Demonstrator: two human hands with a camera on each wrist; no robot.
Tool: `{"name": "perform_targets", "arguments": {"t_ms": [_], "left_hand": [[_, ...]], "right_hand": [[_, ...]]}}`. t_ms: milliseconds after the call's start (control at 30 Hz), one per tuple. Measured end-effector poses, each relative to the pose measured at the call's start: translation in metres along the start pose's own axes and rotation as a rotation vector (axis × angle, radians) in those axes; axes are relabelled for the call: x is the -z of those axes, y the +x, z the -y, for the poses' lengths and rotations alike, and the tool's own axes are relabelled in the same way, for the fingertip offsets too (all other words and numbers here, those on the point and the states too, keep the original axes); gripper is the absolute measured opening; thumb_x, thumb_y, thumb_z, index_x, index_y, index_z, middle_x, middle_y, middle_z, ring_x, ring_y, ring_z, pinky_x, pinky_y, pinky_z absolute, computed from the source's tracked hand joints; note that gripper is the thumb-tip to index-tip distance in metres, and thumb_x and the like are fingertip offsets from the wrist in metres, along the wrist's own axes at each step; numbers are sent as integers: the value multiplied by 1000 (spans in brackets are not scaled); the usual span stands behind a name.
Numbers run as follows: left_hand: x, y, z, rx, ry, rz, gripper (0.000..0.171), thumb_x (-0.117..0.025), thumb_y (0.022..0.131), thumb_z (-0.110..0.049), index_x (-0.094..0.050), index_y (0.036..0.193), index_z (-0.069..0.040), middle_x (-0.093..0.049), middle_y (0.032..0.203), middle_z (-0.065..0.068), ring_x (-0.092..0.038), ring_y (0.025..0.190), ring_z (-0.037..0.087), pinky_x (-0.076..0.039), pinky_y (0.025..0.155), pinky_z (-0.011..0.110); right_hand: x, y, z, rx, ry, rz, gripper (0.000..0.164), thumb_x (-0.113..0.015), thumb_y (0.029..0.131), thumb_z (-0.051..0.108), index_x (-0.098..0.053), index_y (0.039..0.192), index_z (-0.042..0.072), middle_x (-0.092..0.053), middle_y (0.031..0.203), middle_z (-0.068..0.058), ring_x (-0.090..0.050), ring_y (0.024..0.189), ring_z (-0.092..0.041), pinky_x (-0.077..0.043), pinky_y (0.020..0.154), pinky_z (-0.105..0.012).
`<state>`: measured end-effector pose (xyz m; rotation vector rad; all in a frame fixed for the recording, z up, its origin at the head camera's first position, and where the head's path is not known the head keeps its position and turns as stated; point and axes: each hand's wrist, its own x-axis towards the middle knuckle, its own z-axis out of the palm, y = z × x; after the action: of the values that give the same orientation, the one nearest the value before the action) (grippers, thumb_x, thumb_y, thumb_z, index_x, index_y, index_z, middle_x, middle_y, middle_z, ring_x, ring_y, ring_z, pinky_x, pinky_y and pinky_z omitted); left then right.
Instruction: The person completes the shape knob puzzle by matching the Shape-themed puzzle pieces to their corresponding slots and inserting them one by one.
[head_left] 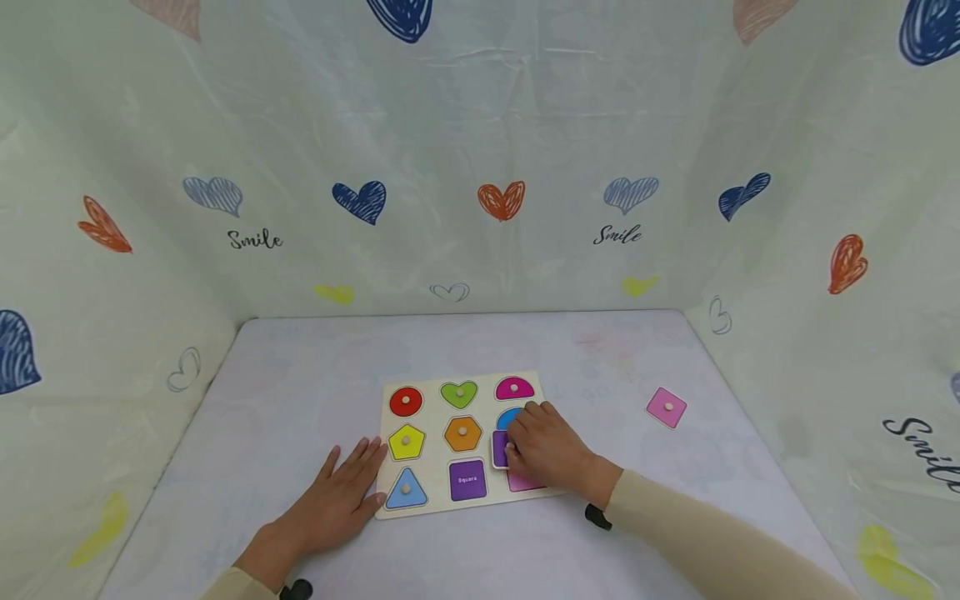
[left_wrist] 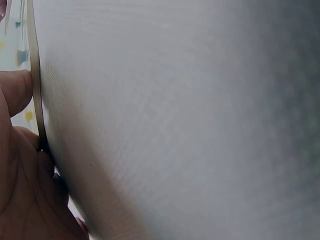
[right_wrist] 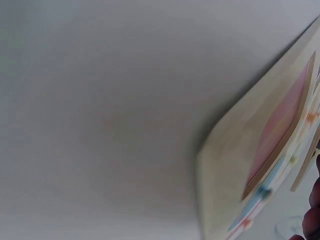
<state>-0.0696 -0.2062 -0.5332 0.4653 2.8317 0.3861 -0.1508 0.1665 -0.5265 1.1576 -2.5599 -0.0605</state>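
A wooden shape puzzle board (head_left: 442, 464) lies on the table with several knobbed pieces seated in it. My right hand (head_left: 551, 446) pinches a purple square piece (head_left: 499, 450) over the board's right side, between the blue piece (head_left: 508, 417) and the pink recess (head_left: 523, 483). The hand covers part of all three. To its left is the bare purple recess (head_left: 468, 480) labelled "Square". My left hand (head_left: 341, 500) rests with fingers spread at the board's left edge. In the left wrist view its thumb (left_wrist: 17, 90) touches that edge.
A pink diamond piece (head_left: 667, 407) with a knob lies apart on the table, to the right of the board. The white table (head_left: 315, 358) is bordered by pale curtains (head_left: 420, 117) printed with hearts.
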Motion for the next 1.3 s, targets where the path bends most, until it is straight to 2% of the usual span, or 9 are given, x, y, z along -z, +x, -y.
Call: {"name": "perform_targets", "arguments": {"t_ms": [233, 433, 600, 967, 1300], "left_hand": [[1, -1, 0, -3, -12, 7, 78, -60, 105, -43, -30, 167, -7, -31, 173, 11, -20, 163, 36, -7, 130, 67], [0, -2, 0, -2, -7, 8, 78, -61, 105, -44, -29, 167, -7, -31, 173, 11, -20, 163, 36, -6, 129, 67], [1, -2, 0, -3, -4, 1, 78, -61, 104, -43, -30, 167, -7, -32, 173, 12, -21, 163, 37, -7, 129, 68], [3, -2, -1, -10, -10, 2, 79, -62, 104, -43, -30, 166, -6, -32, 173, 12, -22, 162, 37, -7, 129, 68], [3, -1, 0, -16, -19, 5, 78, -61, 105, -43, -30, 167, -7, -30, 173, 12, -21, 163, 37, -6, 129, 68]], "right_hand": [[4, 15, 27, 46, -29, 29, 25, -66, 99, 36, -65, 85, 15, -60, 83, 3, -54, 89, -17, -44, 80, -33], [6, 23, 45, 82, -40, 85, 27, -66, 101, 40, -69, 89, 16, -61, 83, 5, -47, 82, -14, -35, 74, -29], [6, 26, 55, 121, -65, 98, 28, -64, 101, 42, -69, 90, 17, -62, 83, 6, -48, 83, -14, -36, 73, -28], [0, 27, 62, 148, -69, 108, 29, -66, 101, 46, -70, 97, 17, -64, 88, 5, -52, 88, -14, -42, 78, -28], [0, 30, 65, 137, -88, 117, 30, -64, 103, 45, -70, 97, 17, -64, 88, 5, -51, 88, -14, -39, 76, -28]]}}
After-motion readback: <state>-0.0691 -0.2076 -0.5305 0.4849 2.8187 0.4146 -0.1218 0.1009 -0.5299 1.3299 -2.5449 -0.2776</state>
